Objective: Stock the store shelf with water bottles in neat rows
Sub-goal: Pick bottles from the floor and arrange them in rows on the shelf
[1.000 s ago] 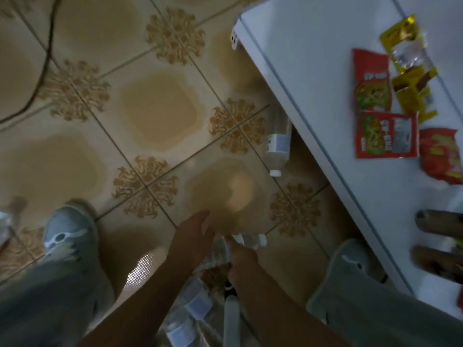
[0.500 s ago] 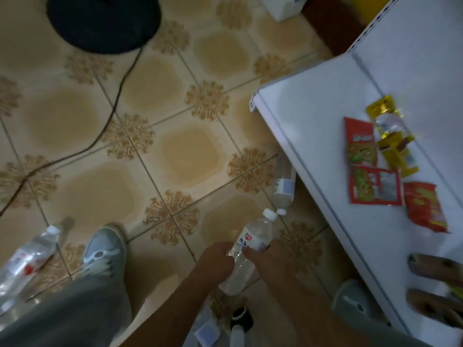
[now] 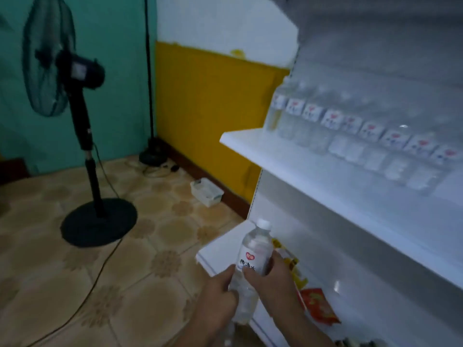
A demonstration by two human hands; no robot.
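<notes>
I hold a clear water bottle with a white cap and white label upright in front of the white store shelf. My left hand grips its lower body. My right hand wraps the label area. Above, on the upper shelf board, stands a row of several water bottles with the same labels, running from the left end toward the right. The held bottle is below that board, near the lower shelf's left corner.
Red and yellow snack packets lie on the lower shelf by my right hand. A black standing fan with a cable stands on the tiled floor at left. A small white tub sits by the yellow wall.
My view swung up from the floor to the shelf. Both hands lifted the bottle from floor level up to the lower shelf's front corner.
</notes>
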